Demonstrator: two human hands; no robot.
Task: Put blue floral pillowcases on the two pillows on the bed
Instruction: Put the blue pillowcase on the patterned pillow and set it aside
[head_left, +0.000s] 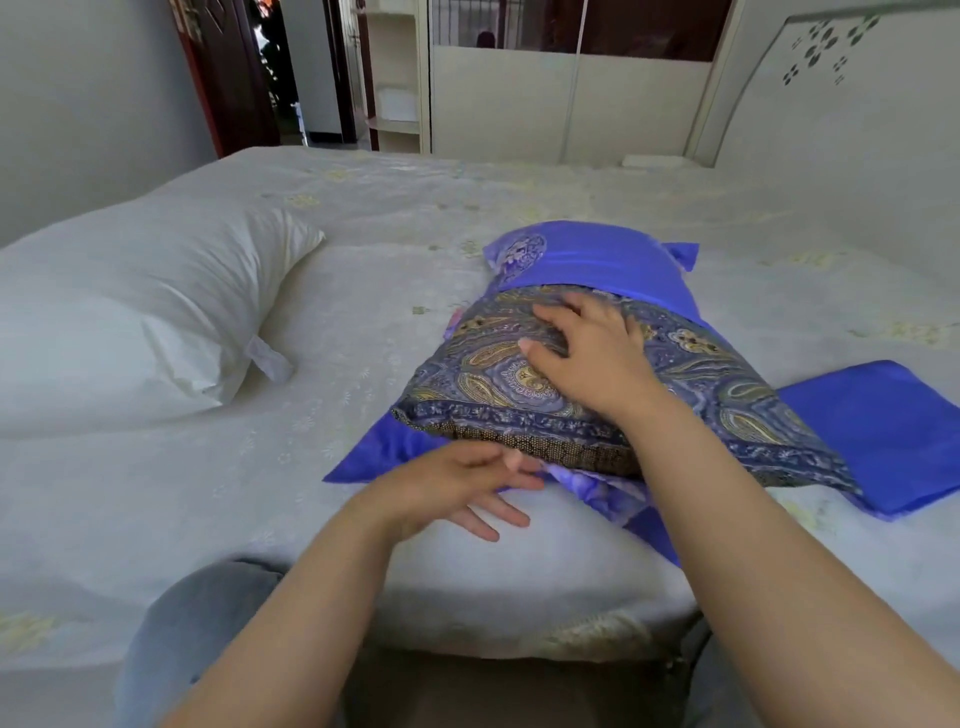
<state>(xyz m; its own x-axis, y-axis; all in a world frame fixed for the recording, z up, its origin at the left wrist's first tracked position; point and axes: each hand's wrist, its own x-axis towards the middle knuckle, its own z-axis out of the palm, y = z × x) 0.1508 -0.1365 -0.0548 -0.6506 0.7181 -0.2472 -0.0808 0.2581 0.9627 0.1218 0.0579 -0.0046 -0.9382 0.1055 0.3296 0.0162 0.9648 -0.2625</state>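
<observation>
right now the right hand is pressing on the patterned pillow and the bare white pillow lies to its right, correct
Not quite. The right hand does press on the patterned pillow, but the head view shows the bare white pillow lying to its left, not its right.

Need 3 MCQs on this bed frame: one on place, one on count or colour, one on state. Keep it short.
1. Where does the bare white pillow lie?
A. left on the bed
B. on the floor
C. under the folded blue pillowcase

2. How many pillows on the bed have no blue cover?
A. none
B. one
C. three

3. What is the right hand doing?
A. hanging idle beside the bed
B. resting flat on the patterned pillow
C. gripping the white pillow

Key:
1 A, it lies left of the patterned pillow.
2 B, only the white one is bare.
3 B, its fingers spread on the paisley top, while the left hand is at the near edge. A folded blue pillowcase waits at right.
</observation>
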